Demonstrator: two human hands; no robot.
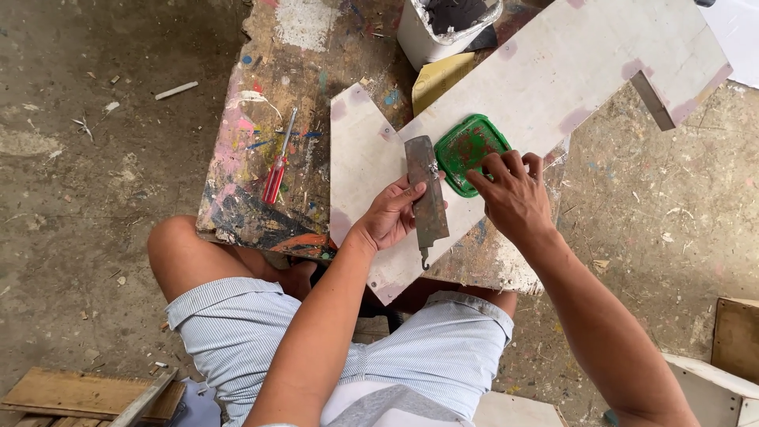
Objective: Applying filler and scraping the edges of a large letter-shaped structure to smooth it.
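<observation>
From the head camera, looking straight down: a person sits at a low, paint-spattered tabletop (261, 213), bare knees at its near edge. A long white board (553, 79) lies slantwise across it, from the near edge up towards the far right corner, and overhangs the tabletop on the right.

The left hand (389, 217) holds a scraper blade (425, 194), a flat, dull grey strip of metal, rusty and crusted, with a small hook at its near end. The grip is closed on it: thumb across the top face, fingers curled under, near the blade's middle. The blade lies roughly lengthways over the board's near part, hook pointing at the person. Held flat like this, its broad face is turned up, likely so it can take a load of filler; a small pale lump already sits near its far end.

The right hand (514, 194) rests on a green lid (466, 146), a rounded square of plastic smeared with dark marks, lying on the board just right of the blade. The fingers are bent, tips pressed into the lid's right side; whether they pinch anything I cannot tell. The lid seems to serve as a mixing palette, kept close to the blade.

Towards the tabletop's left side lies a red-handled screwdriver (277, 170). At the far edge stands a white tub (439, 28) with dark contents, a yellow card (439, 77) beside it.
</observation>
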